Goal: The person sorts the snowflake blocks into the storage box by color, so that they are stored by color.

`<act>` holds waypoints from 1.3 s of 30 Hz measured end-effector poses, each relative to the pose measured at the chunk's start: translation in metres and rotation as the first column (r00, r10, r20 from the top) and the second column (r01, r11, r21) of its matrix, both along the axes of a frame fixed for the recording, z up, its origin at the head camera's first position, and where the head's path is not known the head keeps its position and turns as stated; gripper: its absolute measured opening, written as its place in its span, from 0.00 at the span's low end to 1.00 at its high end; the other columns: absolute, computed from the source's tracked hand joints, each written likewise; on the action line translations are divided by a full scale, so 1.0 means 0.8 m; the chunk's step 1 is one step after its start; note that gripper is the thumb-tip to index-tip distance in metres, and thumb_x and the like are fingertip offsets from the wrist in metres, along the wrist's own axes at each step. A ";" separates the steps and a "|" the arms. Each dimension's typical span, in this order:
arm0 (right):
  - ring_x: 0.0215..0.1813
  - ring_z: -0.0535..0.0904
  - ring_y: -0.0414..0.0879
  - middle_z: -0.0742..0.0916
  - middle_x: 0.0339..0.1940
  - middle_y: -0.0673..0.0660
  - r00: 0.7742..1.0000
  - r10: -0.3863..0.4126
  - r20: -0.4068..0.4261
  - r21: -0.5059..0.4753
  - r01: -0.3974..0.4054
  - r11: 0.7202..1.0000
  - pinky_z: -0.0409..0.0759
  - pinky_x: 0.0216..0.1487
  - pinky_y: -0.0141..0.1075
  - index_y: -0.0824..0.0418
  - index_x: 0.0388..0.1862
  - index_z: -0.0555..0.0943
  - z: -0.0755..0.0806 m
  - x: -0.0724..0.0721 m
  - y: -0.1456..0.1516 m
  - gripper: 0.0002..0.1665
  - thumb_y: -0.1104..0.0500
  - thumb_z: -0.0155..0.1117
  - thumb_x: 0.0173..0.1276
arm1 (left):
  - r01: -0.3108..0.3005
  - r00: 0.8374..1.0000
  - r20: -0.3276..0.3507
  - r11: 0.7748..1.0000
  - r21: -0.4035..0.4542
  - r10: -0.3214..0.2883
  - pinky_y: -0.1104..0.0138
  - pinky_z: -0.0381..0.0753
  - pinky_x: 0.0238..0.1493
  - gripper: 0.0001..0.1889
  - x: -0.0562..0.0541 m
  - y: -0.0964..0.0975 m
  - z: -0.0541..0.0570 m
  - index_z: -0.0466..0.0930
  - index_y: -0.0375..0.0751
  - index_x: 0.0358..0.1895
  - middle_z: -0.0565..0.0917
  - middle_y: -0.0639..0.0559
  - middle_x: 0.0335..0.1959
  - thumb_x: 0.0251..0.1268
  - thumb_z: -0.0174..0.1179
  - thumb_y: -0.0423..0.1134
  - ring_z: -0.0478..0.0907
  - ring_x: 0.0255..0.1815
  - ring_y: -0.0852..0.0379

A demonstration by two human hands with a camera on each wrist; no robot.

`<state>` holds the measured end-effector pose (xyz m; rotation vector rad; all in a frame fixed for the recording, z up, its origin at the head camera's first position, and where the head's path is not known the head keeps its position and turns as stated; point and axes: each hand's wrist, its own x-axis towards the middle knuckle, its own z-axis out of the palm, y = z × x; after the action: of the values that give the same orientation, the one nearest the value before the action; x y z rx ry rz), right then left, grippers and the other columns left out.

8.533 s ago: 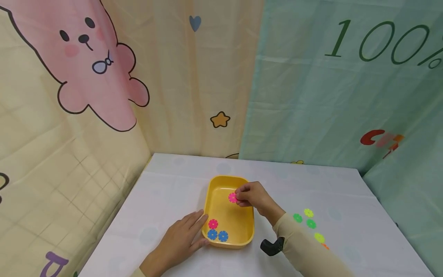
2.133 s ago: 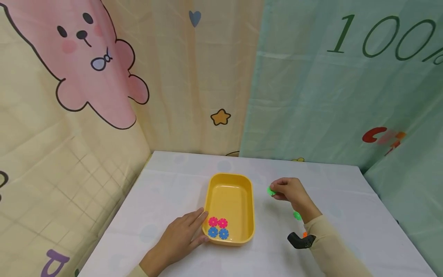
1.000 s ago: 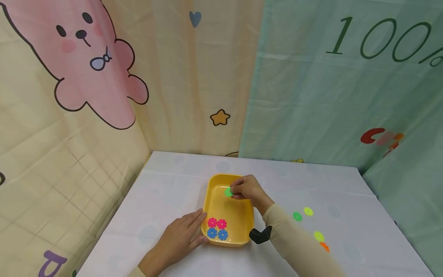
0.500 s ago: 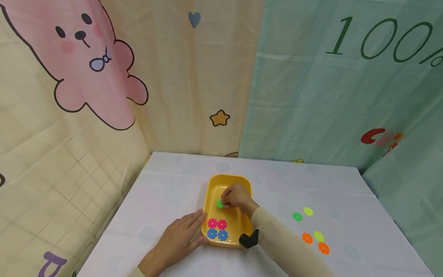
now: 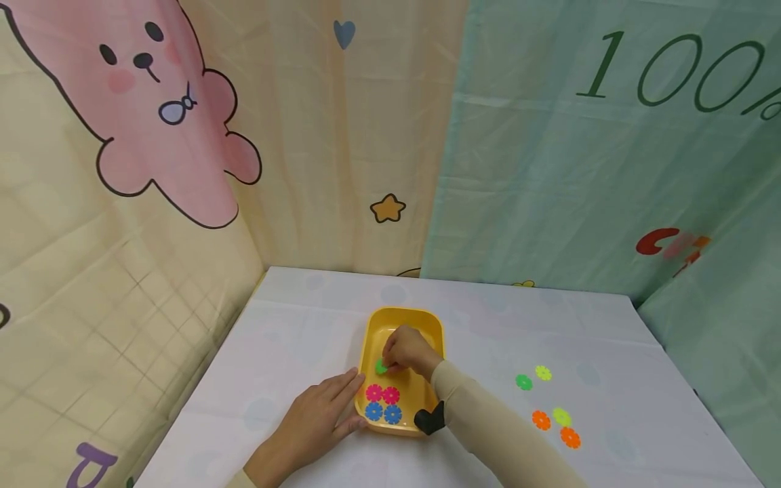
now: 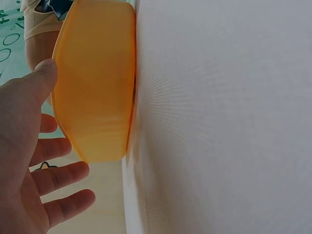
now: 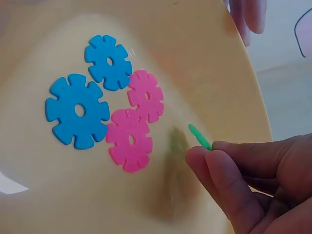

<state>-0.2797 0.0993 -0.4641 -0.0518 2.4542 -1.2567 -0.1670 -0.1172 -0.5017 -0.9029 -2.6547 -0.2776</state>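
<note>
My right hand [image 5: 407, 349] pinches a green notched plastic disc [image 5: 381, 367] between thumb and fingers, inside a yellow tray [image 5: 405, 313]. In the right wrist view the green disc [image 7: 200, 137] is seen edge-on at the fingertips, tilted over the tray floor. Two pink discs [image 7: 130, 140] and two blue discs [image 7: 78, 111] lie flat near it, toward the tray's near left corner. My left hand [image 5: 317, 415] rests against the tray's left side, fingers extended. In the left wrist view its thumb [image 6: 45, 78] touches the rim of the tray [image 6: 95, 83].
Right of the tray, on the white tablecloth [image 5: 482, 325], lie a green disc [image 5: 524, 382], two yellow discs [image 5: 544, 373] and two orange discs [image 5: 570, 437]. A black wrist device [image 5: 430, 419] on the right arm overlaps the tray's near right corner. Printed curtains [image 5: 342, 135] hang behind the table.
Earlier, a pink disc joined the others in the tray. My right hand then brought the green disc from the right into the tray and toward the pink discs. My left hand stays put.
</note>
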 end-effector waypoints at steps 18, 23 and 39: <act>0.27 0.86 0.52 0.85 0.23 0.57 0.990 0.115 -0.076 0.136 -0.104 0.985 0.86 0.28 0.35 0.72 0.30 0.87 0.008 0.006 -0.016 0.02 0.75 0.72 0.58 | 0.014 0.998 -0.058 1.000 0.014 -0.014 0.58 0.83 0.52 0.38 -0.001 -0.001 -0.003 0.74 0.44 0.72 0.77 0.51 0.70 0.67 0.60 0.66 0.79 0.63 0.52; 0.27 0.83 0.49 0.85 0.24 0.57 0.987 0.129 -0.093 0.187 -0.110 0.976 0.86 0.31 0.35 0.70 0.31 0.87 0.009 0.006 -0.014 0.00 0.71 0.72 0.61 | 0.010 0.999 -0.050 1.000 0.013 -0.009 0.58 0.83 0.52 0.38 -0.001 -0.001 -0.004 0.74 0.44 0.72 0.77 0.51 0.70 0.68 0.59 0.66 0.79 0.63 0.52; 0.32 0.85 0.48 0.87 0.32 0.58 0.991 0.110 -0.080 -0.045 -0.114 0.992 0.88 0.39 0.39 0.69 0.45 0.86 0.042 0.017 0.031 0.12 0.60 0.65 0.72 | 0.002 1.000 0.015 1.000 0.000 -0.002 0.56 0.83 0.54 0.38 -0.001 -0.002 -0.005 0.71 0.44 0.74 0.75 0.51 0.72 0.70 0.56 0.66 0.77 0.65 0.51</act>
<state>-0.2659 0.1243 -0.4304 -0.2526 2.4473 -1.2881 -0.1677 -0.1188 -0.5058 -0.9068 -2.6674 -0.2850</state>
